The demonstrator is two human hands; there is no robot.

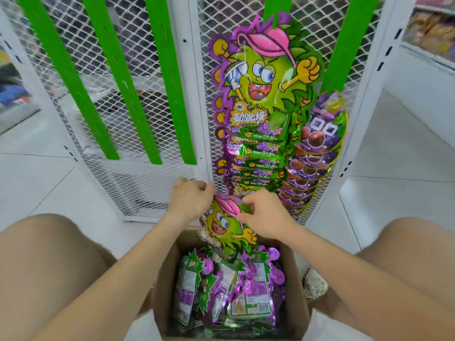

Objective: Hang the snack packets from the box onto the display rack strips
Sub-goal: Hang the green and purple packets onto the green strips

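Note:
A green and purple snack packet [222, 225] with a cartoon face hangs between my hands, just above the open cardboard box [299, 289]. My left hand [190, 200] grips its upper left edge. My right hand [266, 215] pinches its top right by the pink cap. Several more packets [229, 286] lie in the box. Right above my hands, a column of the same packets [261, 107] hangs overlapping on one green strip [275, 6]. Purple grape packets [317, 148] hang on the strip [349, 45] to its right.
Three bare green strips [66, 80] [123, 80] [170, 80] hang on the white mesh rack [152, 183] to the left. White rack posts stand on both sides. My knees flank the box on the white tiled floor. Stocked shelves show at the far right.

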